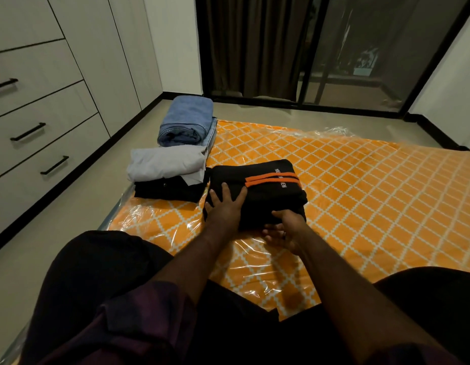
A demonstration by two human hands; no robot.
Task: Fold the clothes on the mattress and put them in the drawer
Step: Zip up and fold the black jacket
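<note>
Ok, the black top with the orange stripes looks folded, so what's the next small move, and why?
Probably lift it: the black top lies as a compact fold on the mattress, the left hand rests flat on it and the right hand grips its near edge. Lifting with both hands would likely keep the fold. The drawers are shut, though.

A bedroom in a home: a mattress with an orange lattice print, its clear plastic wrap on, lies straight on the pale floor beside a white built-in wardrobe whose drawers have black bar handles. Folded jeans, a grey shirt and a black garment sit on the mattress. Brown curtains hang by a black-framed sliding glass door.
</note>
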